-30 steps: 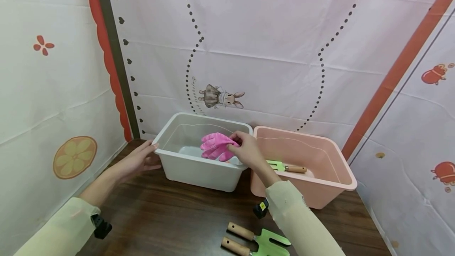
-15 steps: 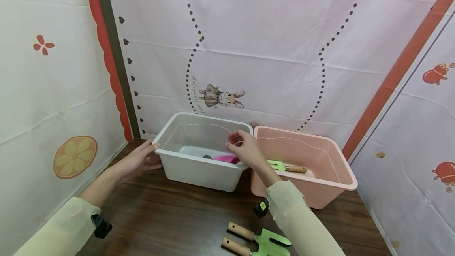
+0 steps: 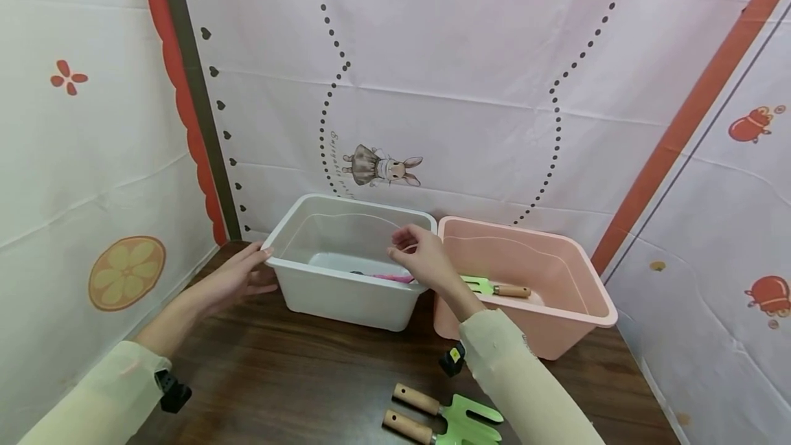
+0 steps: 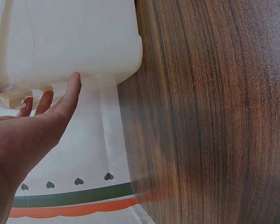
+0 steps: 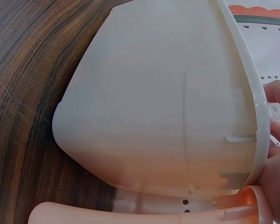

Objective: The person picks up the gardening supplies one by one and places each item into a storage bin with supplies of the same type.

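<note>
My left hand (image 3: 237,275) holds the left end of the light grey plastic bin (image 3: 346,299), its thumb at the rim. In the left wrist view, the fingers of the left hand (image 4: 42,121) reach along the bin's outer wall. Above the bin's right side hangs my right hand (image 3: 423,256), its fingers loosely bent with nothing between them. Below it inside lies a pink glove (image 3: 395,278), mostly hidden by the front wall. In the right wrist view, the grey bin (image 5: 144,102) covers most of the right hand (image 5: 277,163).
A pink bin (image 3: 513,321) stands against the grey one's right side, holding a green fork with a wooden handle (image 3: 511,291). Two green garden tools with wooden handles (image 3: 415,398) lie on the dark wood table (image 3: 278,376) in front. Printed cloth walls (image 3: 432,53) close in the back and sides.
My right hand has let go of the pink glove, which dropped into the grey bin and settled lower. The left hand stays at the bin's rim. The head view shifted slightly.
</note>
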Available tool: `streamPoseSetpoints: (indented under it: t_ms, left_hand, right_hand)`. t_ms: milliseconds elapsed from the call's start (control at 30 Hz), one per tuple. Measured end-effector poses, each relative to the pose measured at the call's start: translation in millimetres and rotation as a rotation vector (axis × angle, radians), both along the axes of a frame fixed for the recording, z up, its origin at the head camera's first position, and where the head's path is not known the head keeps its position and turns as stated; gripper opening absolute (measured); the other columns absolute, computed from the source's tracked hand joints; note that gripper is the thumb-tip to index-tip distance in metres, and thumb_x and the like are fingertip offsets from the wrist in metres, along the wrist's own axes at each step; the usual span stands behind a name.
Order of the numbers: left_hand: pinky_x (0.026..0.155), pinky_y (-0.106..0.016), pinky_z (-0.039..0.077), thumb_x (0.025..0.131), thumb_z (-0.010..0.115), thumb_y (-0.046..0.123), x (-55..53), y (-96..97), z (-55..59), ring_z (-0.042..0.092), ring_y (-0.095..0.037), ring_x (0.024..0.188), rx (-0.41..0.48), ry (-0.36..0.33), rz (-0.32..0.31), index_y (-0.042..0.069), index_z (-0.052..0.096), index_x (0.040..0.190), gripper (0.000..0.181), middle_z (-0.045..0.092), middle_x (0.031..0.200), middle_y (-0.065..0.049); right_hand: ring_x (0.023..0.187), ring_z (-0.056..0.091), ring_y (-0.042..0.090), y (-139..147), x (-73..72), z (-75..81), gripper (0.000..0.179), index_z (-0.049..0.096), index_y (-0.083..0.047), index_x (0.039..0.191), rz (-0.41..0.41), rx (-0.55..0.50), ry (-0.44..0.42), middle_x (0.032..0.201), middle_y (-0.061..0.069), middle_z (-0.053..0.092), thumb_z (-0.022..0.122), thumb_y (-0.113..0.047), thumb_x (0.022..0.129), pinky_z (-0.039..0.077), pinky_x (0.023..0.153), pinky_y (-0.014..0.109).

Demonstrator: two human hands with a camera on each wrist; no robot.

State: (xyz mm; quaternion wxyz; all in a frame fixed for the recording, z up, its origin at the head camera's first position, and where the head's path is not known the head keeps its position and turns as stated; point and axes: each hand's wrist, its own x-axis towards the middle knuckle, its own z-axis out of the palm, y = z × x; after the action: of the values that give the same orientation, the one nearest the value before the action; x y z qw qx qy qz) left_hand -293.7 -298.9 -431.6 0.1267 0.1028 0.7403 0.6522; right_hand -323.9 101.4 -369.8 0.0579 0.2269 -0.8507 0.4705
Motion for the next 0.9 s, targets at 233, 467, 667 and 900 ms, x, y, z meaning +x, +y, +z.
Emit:
streamPoseSetpoints:
  t_ms: [233, 467, 667, 900]
  left_hand:
    - [0.115, -0.065, 0.042, 0.114, 0.043, 0.048, -1.9, -1.4, 0.8, 0.042, -0.049, 0.146, -0.007, 0.011, 0.005, 0.011, 0.013, 0.169, 0.072, 0.026, 0.166, -0.029]
    - [0.115, -0.065, 0.042, 0.114, 0.044, 0.047, -4.0, -1.3, 2.0, 0.042, -0.048, 0.146, -0.004, 0.011, 0.0, 0.011, 0.013, 0.169, 0.073, 0.025, 0.167, -0.031]
    - [0.114, -0.065, 0.043, 0.115, 0.043, 0.044, -4.8, -0.6, 1.5, 0.049, -0.04, 0.141, 0.007, 0.013, 0.008, 0.007, 0.014, 0.168, 0.07, 0.025, 0.165, -0.032]
    - [0.113, -0.065, 0.044, 0.115, 0.045, 0.044, -3.6, 0.4, 1.2, 0.057, -0.03, 0.134, 0.02, 0.022, 0.021, 0.004, 0.017, 0.166, 0.071, 0.034, 0.16, -0.03]
  right_hand:
    - [0.102, 0.068, 0.025, -2, -2.1, 3.1, 0.024, 0.07, -0.005, 0.117, 0.034, 0.049, -0.015, 0.108, 0.008, 0.072, 0.077, -0.015, 0.097, 0.061, 0.092, 0.038]
    - [0.101, 0.069, 0.026, -1, -2.9, 6.8, 0.02, 0.071, -0.004, 0.115, 0.038, 0.032, -0.013, 0.107, 0.009, 0.072, 0.075, -0.013, 0.098, 0.061, 0.091, 0.038]
    - [0.099, 0.07, 0.026, 1, -0.1, 14.9, 0.02, 0.072, -0.001, 0.114, 0.061, -0.007, 0.054, 0.106, 0.01, 0.074, 0.075, -0.011, 0.098, 0.061, 0.093, 0.042]
    - [0.099, 0.069, 0.025, 15, 18.9, 35.0, 0.019, 0.072, -0.002, 0.115, 0.139, 0.011, 0.109, 0.106, 0.009, 0.073, 0.075, -0.01, 0.098, 0.061, 0.093, 0.047]
